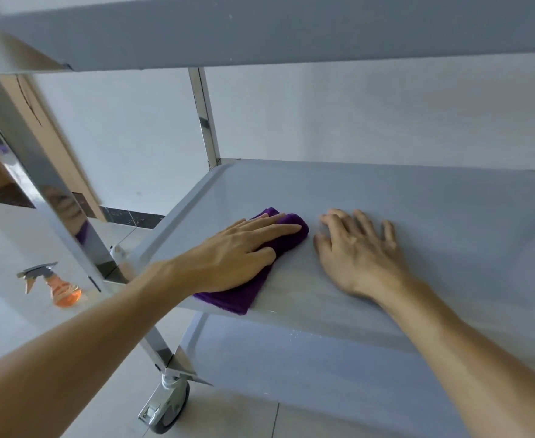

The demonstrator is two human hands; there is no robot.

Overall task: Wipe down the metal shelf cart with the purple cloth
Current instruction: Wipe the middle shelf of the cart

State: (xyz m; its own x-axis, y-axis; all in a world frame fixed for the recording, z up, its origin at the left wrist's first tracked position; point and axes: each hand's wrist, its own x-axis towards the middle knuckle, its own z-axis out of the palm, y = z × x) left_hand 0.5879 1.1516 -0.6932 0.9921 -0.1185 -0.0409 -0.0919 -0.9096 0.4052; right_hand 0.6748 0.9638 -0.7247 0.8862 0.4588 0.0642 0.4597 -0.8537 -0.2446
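My left hand (pixel 244 245) presses flat, straight fingers on the soft, light purple cloth (pixel 247 289); my right hand (pixel 359 251) rests spread on the shelf (pixel 449 216).

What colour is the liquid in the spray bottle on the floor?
Orange, in a clear spray bottle with a grey trigger; seen in the head view, lower left.

Tiled indoor room (steel cart (pixel 386 197), spray bottle (pixel 61 287)), perhaps commercial.

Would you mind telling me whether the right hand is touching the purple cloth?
Apart. The head view shows bare shelf between the right hand and the purple cloth.
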